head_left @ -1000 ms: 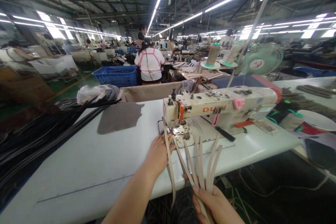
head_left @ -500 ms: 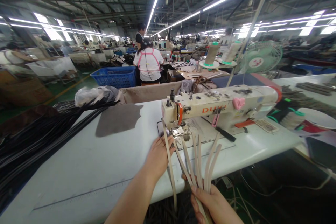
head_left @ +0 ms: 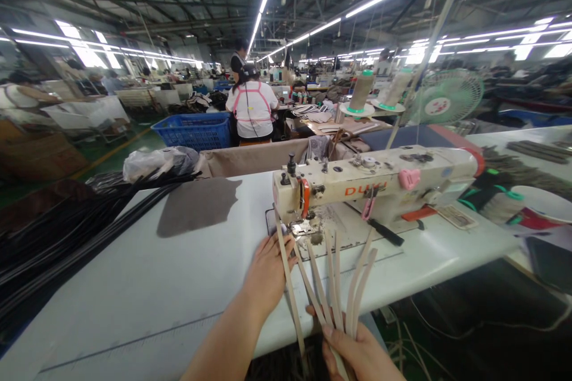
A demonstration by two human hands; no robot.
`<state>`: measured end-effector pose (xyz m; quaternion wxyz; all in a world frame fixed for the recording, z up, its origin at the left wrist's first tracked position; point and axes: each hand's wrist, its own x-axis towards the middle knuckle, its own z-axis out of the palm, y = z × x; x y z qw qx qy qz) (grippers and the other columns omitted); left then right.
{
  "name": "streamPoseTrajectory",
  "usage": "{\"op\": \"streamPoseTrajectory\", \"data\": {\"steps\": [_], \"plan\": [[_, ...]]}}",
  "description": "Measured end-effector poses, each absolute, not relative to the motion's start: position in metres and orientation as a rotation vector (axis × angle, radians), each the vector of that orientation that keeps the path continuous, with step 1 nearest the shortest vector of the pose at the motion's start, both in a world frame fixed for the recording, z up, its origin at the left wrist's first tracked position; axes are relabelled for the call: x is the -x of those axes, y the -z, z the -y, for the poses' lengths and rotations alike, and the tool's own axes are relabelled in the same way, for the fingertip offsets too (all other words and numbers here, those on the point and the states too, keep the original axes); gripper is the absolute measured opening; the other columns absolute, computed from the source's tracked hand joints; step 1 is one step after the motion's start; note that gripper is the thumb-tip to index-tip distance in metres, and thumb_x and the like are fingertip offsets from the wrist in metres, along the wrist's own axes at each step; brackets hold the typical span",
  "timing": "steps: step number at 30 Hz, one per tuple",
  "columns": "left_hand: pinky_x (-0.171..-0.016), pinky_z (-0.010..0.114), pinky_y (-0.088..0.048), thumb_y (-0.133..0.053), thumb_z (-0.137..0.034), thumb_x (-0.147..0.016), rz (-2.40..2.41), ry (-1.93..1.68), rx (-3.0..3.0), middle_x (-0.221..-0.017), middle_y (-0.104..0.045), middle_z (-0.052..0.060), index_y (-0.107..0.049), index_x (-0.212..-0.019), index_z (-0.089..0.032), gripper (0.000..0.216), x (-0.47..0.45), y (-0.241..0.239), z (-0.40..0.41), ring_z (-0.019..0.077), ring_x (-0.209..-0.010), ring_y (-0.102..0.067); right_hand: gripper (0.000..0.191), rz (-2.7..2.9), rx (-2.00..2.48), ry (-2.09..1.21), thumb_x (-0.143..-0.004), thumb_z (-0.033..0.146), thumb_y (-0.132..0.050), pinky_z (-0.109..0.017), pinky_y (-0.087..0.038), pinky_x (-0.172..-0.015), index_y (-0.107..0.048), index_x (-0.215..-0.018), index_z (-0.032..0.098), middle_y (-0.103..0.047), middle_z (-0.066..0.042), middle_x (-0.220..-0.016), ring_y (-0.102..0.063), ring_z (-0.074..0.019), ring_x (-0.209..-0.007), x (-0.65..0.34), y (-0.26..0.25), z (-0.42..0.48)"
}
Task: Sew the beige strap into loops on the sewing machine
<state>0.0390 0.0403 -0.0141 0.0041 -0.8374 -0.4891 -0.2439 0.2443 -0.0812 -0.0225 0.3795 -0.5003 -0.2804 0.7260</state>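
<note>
My left hand rests on the table at the needle end of a sewing machine. Its fingers are closed on the end of a beige strap beside the presser foot, though the fingertips are partly hidden. Another beige strip hangs from the machine head, passes over this hand and drops past the table's front edge. At that edge, my right hand is wrapped round a bundle of beige straps, their free ends fanned toward the machine bed.
A grey-brown flat piece lies on the white table. Black strips are heaped at the left. Behind stand a blue basket and a seated person. Thread cones and a fan are beyond the machine.
The view has shifted slightly. Both hands keep nearly the same places and the same hold on the straps.
</note>
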Motion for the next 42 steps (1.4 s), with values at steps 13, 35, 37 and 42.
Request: {"op": "streamPoseTrajectory", "data": {"steps": [13,35,37,42], "plan": [[-0.121,0.057,-0.042,-0.05,-0.032,-0.108,1.59,0.733,2.623,-0.152,-0.06,0.008,-0.06,-0.142,-0.022,0.037,-0.04,0.014,-0.041,0.0292,-0.143,-0.053,0.092,0.712,1.248,-1.893,-0.059,0.072,-0.085,-0.022,-0.031,-0.034,-0.069,-0.124,0.009,-0.059,0.005,-0.05,-0.047,-0.0095,-0.034,-0.241,-0.002,0.076],[-0.12,0.058,-0.044,-0.046,-0.034,-0.109,1.573,0.901,2.652,-0.145,-0.066,0.008,-0.063,-0.14,-0.024,0.037,-0.036,0.015,-0.042,0.028,-0.138,-0.059,0.062,0.622,1.245,-1.867,-0.068,0.063,-0.087,-0.018,-0.045,-0.039,-0.075,-0.104,0.014,-0.06,0.005,-0.056,-0.048,-0.0065,-0.04,-0.238,-0.011,0.076],[-0.12,0.057,-0.044,-0.046,-0.034,-0.109,1.585,0.9,2.656,-0.145,-0.066,0.008,-0.062,-0.141,-0.025,0.037,-0.037,0.014,-0.041,0.0279,-0.139,-0.058,0.063,0.625,1.251,-1.883,-0.066,0.064,-0.087,-0.018,-0.043,-0.038,-0.075,-0.101,0.013,-0.059,0.005,-0.054,-0.048,-0.0067,-0.039,-0.24,-0.011,0.078],[-0.119,0.056,-0.045,-0.047,-0.031,-0.108,1.612,0.884,2.667,-0.146,-0.065,0.009,-0.061,-0.143,-0.025,0.038,-0.037,0.009,-0.04,0.028,-0.141,-0.056,0.055,0.639,1.258,-1.877,-0.073,0.061,-0.085,-0.02,-0.048,-0.041,-0.073,-0.1,0.015,-0.059,0.006,-0.055,-0.049,-0.0072,-0.04,-0.241,-0.02,0.085]]}}
